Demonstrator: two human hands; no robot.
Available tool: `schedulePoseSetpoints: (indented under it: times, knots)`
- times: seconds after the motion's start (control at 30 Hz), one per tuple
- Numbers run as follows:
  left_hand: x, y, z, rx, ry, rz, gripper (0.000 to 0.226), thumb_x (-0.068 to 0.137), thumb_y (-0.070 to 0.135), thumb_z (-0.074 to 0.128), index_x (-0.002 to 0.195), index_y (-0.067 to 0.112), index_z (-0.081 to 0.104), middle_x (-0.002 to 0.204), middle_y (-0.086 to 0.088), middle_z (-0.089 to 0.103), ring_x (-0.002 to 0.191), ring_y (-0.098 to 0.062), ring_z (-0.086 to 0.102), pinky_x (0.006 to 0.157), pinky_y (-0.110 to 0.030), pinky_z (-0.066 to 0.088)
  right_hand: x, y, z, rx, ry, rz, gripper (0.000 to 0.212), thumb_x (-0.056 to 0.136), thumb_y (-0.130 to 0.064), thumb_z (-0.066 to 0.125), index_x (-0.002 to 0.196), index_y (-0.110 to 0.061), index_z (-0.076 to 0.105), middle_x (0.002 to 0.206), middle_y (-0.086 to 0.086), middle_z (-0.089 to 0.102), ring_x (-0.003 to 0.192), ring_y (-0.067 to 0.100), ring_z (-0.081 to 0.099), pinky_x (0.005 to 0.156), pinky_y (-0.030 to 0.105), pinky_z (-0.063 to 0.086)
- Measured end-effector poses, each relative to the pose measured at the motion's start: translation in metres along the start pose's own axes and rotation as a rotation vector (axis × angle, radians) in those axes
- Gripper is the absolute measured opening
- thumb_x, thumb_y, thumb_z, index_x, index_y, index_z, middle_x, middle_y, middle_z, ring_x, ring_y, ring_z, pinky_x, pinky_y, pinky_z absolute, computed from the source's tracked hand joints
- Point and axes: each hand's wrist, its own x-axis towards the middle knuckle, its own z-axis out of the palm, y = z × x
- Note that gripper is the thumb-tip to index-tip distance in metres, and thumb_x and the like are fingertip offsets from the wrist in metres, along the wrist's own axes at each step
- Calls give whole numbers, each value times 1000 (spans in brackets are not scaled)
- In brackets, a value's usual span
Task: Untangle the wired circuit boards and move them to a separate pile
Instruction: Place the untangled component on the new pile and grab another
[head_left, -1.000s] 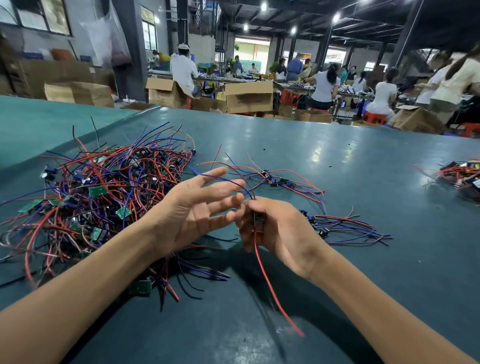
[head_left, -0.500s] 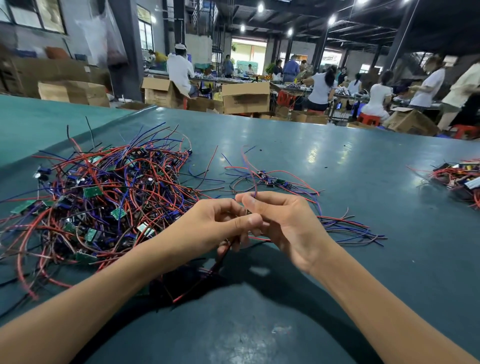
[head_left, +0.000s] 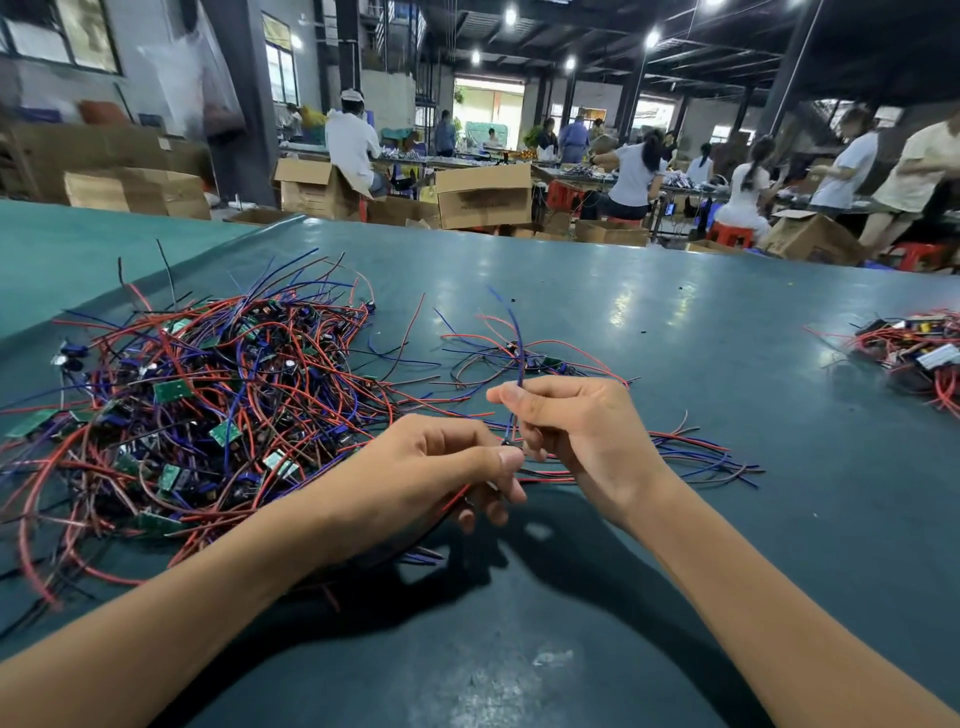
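As right hand (head_left: 576, 436) pinches thin wire (head_left: 519, 353), glossy table (head_left: 675, 338) — tangled heap (head_left: 208, 405)

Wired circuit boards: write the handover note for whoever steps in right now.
Left hand: fingers pinch red and black wires.
Right hand: fingers pinch a thin blue wire standing up above it.
Any board between the hands is hidden.
Large tangled heap of red, blue and black wires with green boards: on the teal table, left.
Small loose pile of separated wired boards: behind and right of the right hand.
Done: a few pieces separated.
Left: free this one, then most of the heap.
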Motion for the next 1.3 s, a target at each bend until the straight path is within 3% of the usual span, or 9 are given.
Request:
schedulePoseSetpoints:
  times: [0.13, 0.27, 0.43, 0.57, 0.67, 0.8, 1.0, 1.17, 1.3]
  knots:
    - [-2, -1, 7, -16, 0, -9, 27, 91, 30, 67, 88, 4, 72, 95, -14, 75, 71, -17, 65, 64, -25, 49, 3, 1, -9, 1, 63, 20, 36, 65, -35, 81, 79, -2, 79, 55, 7, 45, 50, 18, 39, 48, 28, 31]
    - [-4, 3, 9, 71, -2, 0, 31, 92, 32, 66, 88, 1, 71, 94, -9, 76, 75, -15, 65, 76, -29, 51, 8, 2, -14, 50, 155, 38, 21, 80, -20, 79, 76, 0, 78, 53, 5, 47, 46, 18, 39, 43, 25, 32]
    - [-4, 4, 13, 139, 16, 4, 32, 94, 31, 67, 91, 0, 72, 92, -5, 77, 76, -13, 65, 81, -35, 52, 14, 3, -21, 101, 301, 58, 16, 80, -15, 79, 75, 0, 78, 51, 2, 48, 42, 16, 39, 40, 24, 30]
    - [-3, 6, 13, 136, 61, 66, 28, 92, 31, 68, 84, 5, 74, 93, -11, 77, 72, -15, 61, 71, -29, 50, 17, 2, -24, 117, 397, 23, 22, 77, -16, 82, 72, 4, 74, 51, 3, 50, 41, 18, 40, 40, 24, 32]
    - [-3, 6, 14, 92, 58, 81, 27, 89, 34, 70, 82, 9, 75, 94, -12, 77, 70, -16, 59, 67, -27, 49, 20, 1, -28, 124, 449, -18, 24, 78, -15, 83, 56, -12, 74, 52, 3, 55, 42, 16, 46, 41, 25, 38]
    - [-1, 5, 15, 36, 43, 74, 29, 87, 37, 71, 82, 9, 74, 95, -14, 76, 67, -16, 59, 63, -26, 48, 21, -2, -41, 152, 506, -19, 33, 78, -13, 83, 47, -17, 71, 52, 1, 57, 43, 14, 50, 43, 24, 41]
    - [-3, 3, 11, -32, 45, 34, 35, 92, 31, 67, 84, -4, 63, 97, -17, 75, 61, -18, 60, 57, -27, 50, 23, -3, -47, 303, 588, -3, 23, 77, -9, 83, 65, -7, 64, 48, 0, 50, 40, 12, 43, 40, 22, 37]
    - [-6, 4, 13, -105, 7, -34, 32, 92, 41, 67, 89, 8, 65, 85, -22, 72, 44, -17, 57, 41, -23, 45, 22, 1, -47, 420, 599, 52, 31, 76, -7, 83, 62, -13, 56, 51, -3, 42, 40, 11, 37, 40, 23, 33]
    - [-7, 2, 11, -55, -4, -45, 19, 89, 30, 70, 88, 11, 72, 75, -16, 69, 38, -11, 48, 37, -22, 42, 21, 0, -52, 432, 667, 16, 34, 77, -7, 82, 56, -15, 56, 52, -1, 44, 41, 13, 39, 39, 23, 34]
